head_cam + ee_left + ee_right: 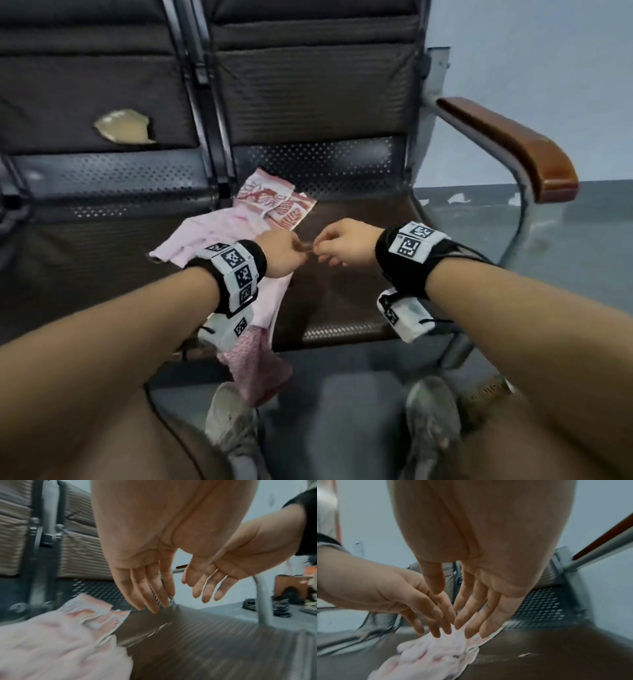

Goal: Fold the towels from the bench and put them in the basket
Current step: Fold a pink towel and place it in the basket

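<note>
— Well, where were the towels?

— On the bench (342, 274), the right-hand seat of the row. A pale pink towel (219, 233) lay crumpled along the seat's left side, one end spilling over the front edge toward the floor. Behind it, touching it, was a towel with a red leaf print (274, 202), lying fairly flat near the perforated back of the seat.

— And the hands?

— Both hovered over the seat, close together. The left hand (281, 253) was above the pink towel's right edge; the right hand (346, 245) was just beside it over the bare seat. From above they looked as if their fingertips met. The wrist cameras showed them better: the left fingers (145, 588) were straight and lying side by side, pointing down, holding nothing; the right fingers (479, 608) were straight too, slightly fanned, empty, their tips just over the towel.

— Any basket?

— I couldn't see one. There was a wooden armrest (507, 144) at the seat's right, a torn patch (123, 126) in the neighbouring backrest, and the person's shoes (431, 421) on the grey floor.
</note>
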The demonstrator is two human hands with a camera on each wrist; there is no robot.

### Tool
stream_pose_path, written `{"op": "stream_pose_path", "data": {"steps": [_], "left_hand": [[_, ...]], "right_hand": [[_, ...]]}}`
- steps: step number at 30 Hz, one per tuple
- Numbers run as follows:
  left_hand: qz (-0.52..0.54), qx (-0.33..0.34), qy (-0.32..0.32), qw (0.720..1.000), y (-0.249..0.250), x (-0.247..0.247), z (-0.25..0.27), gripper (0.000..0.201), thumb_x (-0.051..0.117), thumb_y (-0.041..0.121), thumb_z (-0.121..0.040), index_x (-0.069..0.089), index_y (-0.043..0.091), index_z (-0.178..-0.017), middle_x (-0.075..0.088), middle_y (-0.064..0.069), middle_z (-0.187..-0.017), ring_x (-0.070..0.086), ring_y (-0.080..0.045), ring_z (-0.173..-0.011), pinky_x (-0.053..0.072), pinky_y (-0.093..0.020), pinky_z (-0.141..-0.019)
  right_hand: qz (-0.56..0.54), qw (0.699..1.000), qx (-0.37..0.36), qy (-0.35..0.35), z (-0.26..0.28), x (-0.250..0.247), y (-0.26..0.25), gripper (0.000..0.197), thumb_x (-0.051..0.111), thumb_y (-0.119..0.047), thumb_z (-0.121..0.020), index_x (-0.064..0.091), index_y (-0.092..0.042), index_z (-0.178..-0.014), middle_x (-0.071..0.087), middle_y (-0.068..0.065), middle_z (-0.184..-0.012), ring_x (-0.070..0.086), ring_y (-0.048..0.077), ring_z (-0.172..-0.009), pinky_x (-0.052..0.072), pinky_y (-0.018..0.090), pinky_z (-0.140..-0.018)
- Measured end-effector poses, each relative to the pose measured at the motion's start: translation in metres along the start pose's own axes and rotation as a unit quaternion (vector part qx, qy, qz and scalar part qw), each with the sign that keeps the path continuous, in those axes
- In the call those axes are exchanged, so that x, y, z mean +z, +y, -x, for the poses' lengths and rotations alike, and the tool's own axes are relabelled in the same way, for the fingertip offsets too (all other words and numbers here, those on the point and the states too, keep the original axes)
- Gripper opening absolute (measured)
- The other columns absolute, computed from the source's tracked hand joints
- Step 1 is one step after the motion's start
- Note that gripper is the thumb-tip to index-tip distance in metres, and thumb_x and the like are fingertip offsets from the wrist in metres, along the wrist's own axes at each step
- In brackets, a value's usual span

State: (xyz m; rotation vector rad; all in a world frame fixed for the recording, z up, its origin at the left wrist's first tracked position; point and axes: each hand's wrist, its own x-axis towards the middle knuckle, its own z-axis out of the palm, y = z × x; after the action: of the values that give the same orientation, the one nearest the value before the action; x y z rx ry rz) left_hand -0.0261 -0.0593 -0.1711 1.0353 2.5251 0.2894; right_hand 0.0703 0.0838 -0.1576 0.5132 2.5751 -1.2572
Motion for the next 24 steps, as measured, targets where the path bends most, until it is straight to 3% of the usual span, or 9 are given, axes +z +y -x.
{"op": "stream_pose_path", "data": {"steps": [3,5,8,12,16,17,20,22,24], "left_hand": [[-0.034,-0.086,-0.017,0.996,-0.045,0.021,0.003,0.048,0.057,0.041,-0.091,0.061,0.008,-0.125,0.064,-0.014,-0.127,0.059,-0.031,-0.115,0.047,-0.034,-0.091],[-0.06,-0.129,-0.045,0.989,-0.069,0.036,0.009,0.054,0.06,0.044,-0.089,0.055,0.009,-0.129,0.062,-0.013,-0.128,0.058,-0.031,-0.115,0.047,-0.034,-0.09],[-0.123,-0.137,-0.062,0.981,-0.085,0.047,0.012,0.035,0.058,0.041,-0.093,0.064,0.01,-0.109,0.067,-0.011,-0.113,0.062,-0.029,-0.101,0.051,-0.035,-0.085],[-0.098,-0.122,0.008,0.988,-0.092,0.034,0.005,0.023,0.049,0.018,-0.099,0.069,0.008,-0.099,0.069,-0.014,-0.107,0.064,-0.031,-0.096,0.051,-0.036,-0.081],[0.123,-0.064,0.155,0.978,-0.068,0.02,-0.001,0.025,0.042,0.019,-0.102,0.064,0.008,-0.095,0.068,-0.014,-0.102,0.061,-0.027,-0.093,0.043,-0.03,-0.081],[0.195,-0.043,0.17,0.965,-0.058,0.017,-0.003,0.023,0.044,0.019,-0.101,0.063,0.009,-0.092,0.068,-0.011,-0.098,0.06,-0.024,-0.09,0.041,-0.029,-0.08],[0.338,0.003,0.215,0.916,-0.039,0.007,-0.008,0.02,0.049,0.02,-0.097,0.065,0.015,-0.086,0.069,0.0,-0.087,0.062,-0.015,-0.084,0.046,-0.028,-0.075],[0.366,-0.008,0.244,0.898,-0.041,0.0,-0.013,0.016,0.049,0.015,-0.092,0.063,0.022,-0.09,0.067,0.006,-0.092,0.061,-0.01,-0.089,0.048,-0.027,-0.077],[0.366,-0.028,0.192,0.91,-0.052,-0.003,-0.021,0.031,0.049,0.006,-0.084,0.059,0.024,-0.108,0.065,0.005,-0.108,0.061,-0.016,-0.101,0.051,-0.034,-0.082]], "right_hand": [[0.048,0.999,-0.008,-0.022,-0.028,0.036,0.0,0.025,0.062,-0.029,-0.091,0.074,-0.011,-0.103,0.076,0.009,-0.096,0.07,0.025,-0.086,0.055,0.036,-0.077],[0.065,0.997,-0.012,-0.039,-0.042,0.053,0.003,0.024,0.063,-0.029,-0.092,0.074,-0.013,-0.106,0.072,0.0,-0.085,0.068,0.024,-0.089,0.053,0.035,-0.08],[0.115,0.992,-0.012,-0.055,-0.057,0.068,0.004,0.026,0.064,-0.027,-0.091,0.073,-0.014,-0.111,0.07,-0.005,-0.085,0.066,0.02,-0.093,0.052,0.031,-0.09],[0.186,0.981,-0.019,-0.06,-0.074,0.077,0.002,0.046,0.065,-0.029,-0.091,0.059,-0.015,-0.134,0.064,0.007,-0.129,0.06,0.024,-0.117,0.047,0.03,-0.1],[0.103,0.99,-0.089,-0.02,-0.082,0.072,-0.006,0.091,0.081,-0.026,-0.077,0.03,-0.024,-0.153,0.06,0.008,-0.122,0.063,0.027,-0.106,0.053,0.036,-0.09],[0.094,0.989,-0.116,-0.01,-0.084,0.07,-0.008,0.085,0.081,-0.025,-0.076,0.037,-0.024,-0.149,0.061,0.007,-0.12,0.063,0.026,-0.104,0.053,0.035,-0.088],[0.095,0.988,-0.108,0.046,-0.086,0.057,-0.011,0.026,0.066,-0.024,-0.087,0.069,-0.013,-0.11,0.071,0.011,-0.105,0.068,0.03,-0.098,0.056,0.04,-0.084],[0.019,0.992,-0.077,0.098,-0.08,0.046,-0.007,0.021,0.056,-0.023,-0.088,0.071,-0.011,-0.096,0.073,0.014,-0.097,0.069,0.033,-0.093,0.057,0.043,-0.083],[-0.096,0.98,-0.076,0.159,-0.069,0.031,-0.006,0.024,0.051,-0.023,-0.086,0.073,-0.014,-0.086,0.074,0.01,-0.084,0.07,0.027,-0.084,0.057,0.043,-0.079]]}}
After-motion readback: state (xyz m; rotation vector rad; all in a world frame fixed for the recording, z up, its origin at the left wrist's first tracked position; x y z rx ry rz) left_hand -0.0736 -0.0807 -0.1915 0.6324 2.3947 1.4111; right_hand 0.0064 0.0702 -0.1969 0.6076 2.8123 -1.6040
